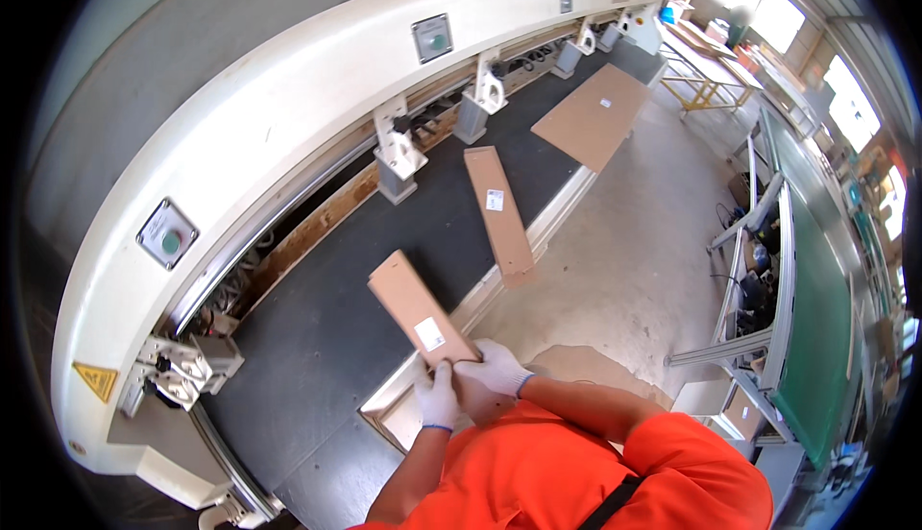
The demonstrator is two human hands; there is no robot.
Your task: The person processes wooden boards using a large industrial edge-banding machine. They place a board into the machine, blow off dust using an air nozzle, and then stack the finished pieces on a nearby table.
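Observation:
A long, narrow cardboard box [408,295] with a white label lies slanted over the front edge of the black machine bed [336,290]. Both my hands wear white gloves and grip its near end, close to my body. My left hand [437,400] is closed at the left corner, thumb on top. At the right corner my right hand [493,369] is closed on the same end; some of its fingers are hidden. A second narrow cardboard box [507,237], also labelled, rests farther along the bed, apart from my hands.
A white machine beam [317,79] with green buttons and grey clamp blocks [396,180] runs above the bed. A flat cardboard sheet [600,117] lies at the far end, overhanging the edge. On the right stands a green conveyor [816,338]; a yellow-legged table [706,69] is behind.

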